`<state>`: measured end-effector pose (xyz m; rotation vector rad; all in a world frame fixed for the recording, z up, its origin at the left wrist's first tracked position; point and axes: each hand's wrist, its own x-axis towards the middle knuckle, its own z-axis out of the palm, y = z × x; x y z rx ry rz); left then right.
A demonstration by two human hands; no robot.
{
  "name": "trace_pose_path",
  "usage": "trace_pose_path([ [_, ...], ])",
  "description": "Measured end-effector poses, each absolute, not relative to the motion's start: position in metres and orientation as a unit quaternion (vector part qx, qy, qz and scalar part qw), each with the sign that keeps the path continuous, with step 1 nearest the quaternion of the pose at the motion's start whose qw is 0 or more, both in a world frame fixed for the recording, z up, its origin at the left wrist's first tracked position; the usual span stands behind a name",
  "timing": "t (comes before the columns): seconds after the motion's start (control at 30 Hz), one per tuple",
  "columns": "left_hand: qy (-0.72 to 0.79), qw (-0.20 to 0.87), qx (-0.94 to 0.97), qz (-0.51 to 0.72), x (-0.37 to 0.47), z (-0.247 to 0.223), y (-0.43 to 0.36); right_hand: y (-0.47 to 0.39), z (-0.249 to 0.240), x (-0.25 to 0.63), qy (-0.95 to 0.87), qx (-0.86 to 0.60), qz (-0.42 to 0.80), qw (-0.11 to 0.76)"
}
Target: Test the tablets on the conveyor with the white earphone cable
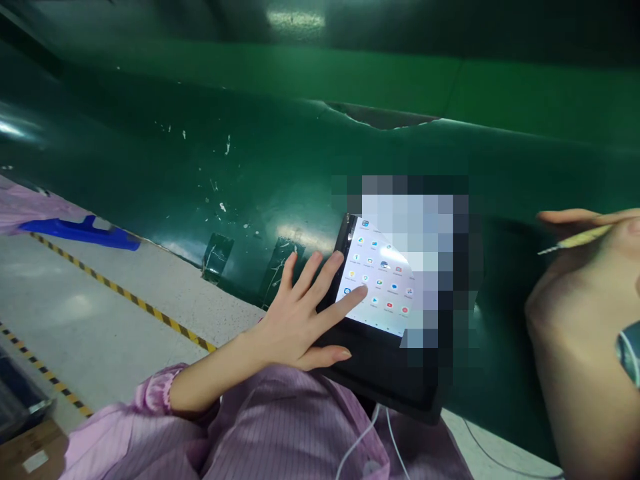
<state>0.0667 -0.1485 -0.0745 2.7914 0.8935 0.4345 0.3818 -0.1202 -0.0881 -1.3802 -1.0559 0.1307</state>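
Note:
A black-framed tablet (pixel 385 280) lies near the front edge of the green bench, its lit screen showing rows of app icons. Pixelation covers the right part of it. My left hand (pixel 305 313) spreads over its left side, the index fingertip on or just above the screen. The thumb reaches over the lower black border. At the right edge, my right hand (pixel 590 280) is closed on a slim yellow pen (pixel 583 239) with a thin metallic tip pointing left. The pen is clear of the tablet, and part of this hand is cut off by the frame.
The green bench top (pixel 150 153) has white scuffs and a torn edge (pixel 390 119) at the back. White cables (pixel 360 437) hang below the tablet. To the left are a blue plastic piece (pixel 85 233), striped floor tape (pixel 130 297) and a cardboard box (pixel 33 453).

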Motion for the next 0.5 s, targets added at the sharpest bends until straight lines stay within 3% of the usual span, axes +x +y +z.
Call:
trace_pose_path([
  [0.2, 0.3, 0.11, 0.934, 0.157, 0.067, -0.074, -0.156, -0.121, -0.085, 0.384, -0.44, -0.598, 0.004, 0.669],
  [0.33, 0.294, 0.115, 0.939, 0.14, 0.069, -0.07, -0.162, -0.145, -0.073, 0.419, -0.4, -0.572, -0.184, 0.693],
  [0.43, 0.296, 0.099, 0.941, 0.134, 0.07, -0.069, -0.169, -0.186, -0.055, 0.477, -0.337, -0.626, -0.297, 0.638],
  [0.5, 0.271, 0.079, 0.948, 0.143, 0.071, -0.073, -0.174, -0.216, -0.043, 0.523, -0.278, -0.735, -0.267, 0.558],
])
